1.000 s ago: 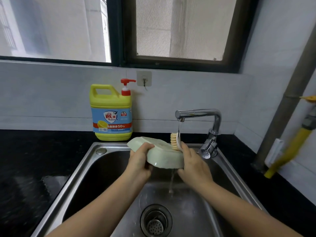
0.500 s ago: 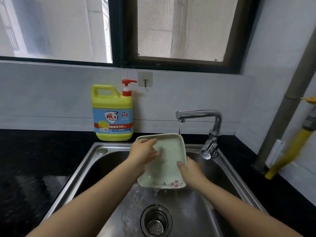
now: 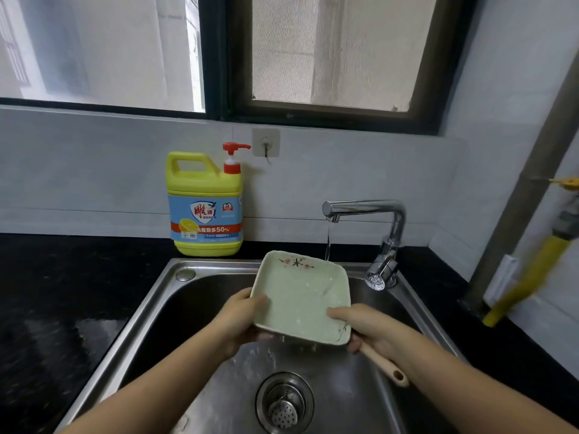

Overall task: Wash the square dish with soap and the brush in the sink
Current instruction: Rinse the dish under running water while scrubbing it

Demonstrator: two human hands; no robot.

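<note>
Water runs in a thin stream from the tap onto the far edge of the square dish, which is held face up over the sink. The left hand grips the dish's left side, thumb on the rim. The right hand is closed on the near right corner and also holds the brush, whose handle pokes out below; the yellow soap bottle stands on the counter behind.

Two bare forearms enter from about 7 and 5 o'clock, with no sleeves, watch or bracelet showing. The left hand and right hand are ungloved and ringless, with short, unpainted nails.
</note>
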